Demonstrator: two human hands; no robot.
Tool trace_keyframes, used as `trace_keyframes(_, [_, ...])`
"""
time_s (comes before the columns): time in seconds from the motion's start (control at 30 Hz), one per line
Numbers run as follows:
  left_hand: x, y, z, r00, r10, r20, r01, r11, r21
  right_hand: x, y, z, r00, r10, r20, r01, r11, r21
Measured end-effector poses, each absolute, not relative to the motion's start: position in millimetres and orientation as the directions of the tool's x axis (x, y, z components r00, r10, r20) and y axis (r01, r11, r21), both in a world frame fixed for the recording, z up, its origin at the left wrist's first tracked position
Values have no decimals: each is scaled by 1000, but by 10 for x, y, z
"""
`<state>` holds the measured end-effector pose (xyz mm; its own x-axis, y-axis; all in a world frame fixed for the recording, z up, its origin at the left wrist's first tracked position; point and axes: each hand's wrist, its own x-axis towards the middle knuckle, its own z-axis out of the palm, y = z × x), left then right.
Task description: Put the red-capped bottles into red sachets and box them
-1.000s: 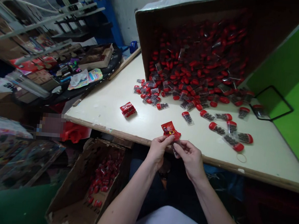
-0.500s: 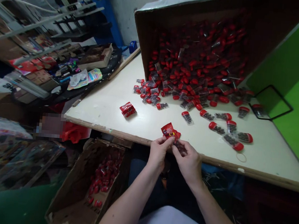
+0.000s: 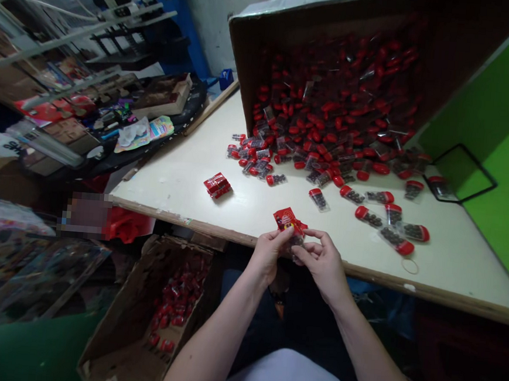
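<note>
The table (image 3: 176, 178) has a smooth, pale top with a low sheen and a rough, chipped edge that looks like wood. Toward its far side, the large box (image 3: 241, 72) looks like dull brown cardboard, and the small packs (image 3: 319, 200) spilling from it have clear, glossy plastic bodies with shiny red tops. The red packet (image 3: 284, 217) at the left hand (image 3: 272, 247) and right hand (image 3: 320, 257) is glossy, thin film, as is the shiny stack of red packets (image 3: 218, 186). Near left, the lower box (image 3: 111, 332) is matt cardboard, ragged along its rim. The machine (image 3: 72, 38) at far left has bars of dull, silvery metal.
</note>
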<state>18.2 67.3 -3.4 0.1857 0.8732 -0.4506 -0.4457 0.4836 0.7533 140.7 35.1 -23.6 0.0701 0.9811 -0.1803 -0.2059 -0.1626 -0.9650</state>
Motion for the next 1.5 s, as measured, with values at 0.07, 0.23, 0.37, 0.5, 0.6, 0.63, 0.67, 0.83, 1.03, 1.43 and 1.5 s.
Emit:
trace_keyframes(0.07, [180,692,-39,150,874,-462,-464,475,748,1462,338,-235,-6,991,-130,-154,-130,-980])
trace_keyframes(0.23, [149,672,-37,222,842,-491,-474,533,700,1605,321,-239,-102,994,-26,29,-23,-999])
trace_keyframes(0.37, [173,603,-14,241,808,-537,-462,583,669,1644,350,-284,-93,994,51,107,61,-992])
trace_keyframes(0.5, [219,545,24,221,799,-559,-449,592,669,1656,379,-344,-73,993,89,142,98,-985])
trace_keyframes(0.6, [239,519,48,233,801,-552,-457,591,665,1663,380,-367,-53,992,112,153,119,-981])
trace_keyframes(0.63, [244,512,55,236,802,-549,-461,590,663,1664,377,-368,-41,992,121,159,126,-979])
trace_keyframes(0.67, [247,506,62,234,804,-547,-467,587,662,1665,375,-364,-28,991,128,167,131,-977])
trace_keyframes(0.83, [260,473,90,212,815,-539,-482,567,667,1663,377,-323,4,991,134,200,130,-971])
trace_keyframes(1.03, [307,459,46,195,822,-534,-494,553,671,1621,388,-329,21,993,114,232,106,-967])
trace_keyframes(1.43, [-1845,164,-98,-492,802,-339,448,566,692,2206,1189,-518,247,924,291,716,28,-697])
trace_keyframes(1.5, [-2199,74,-122,-594,770,-234,655,632,415,2252,1418,-598,235,929,286,795,-14,-606])
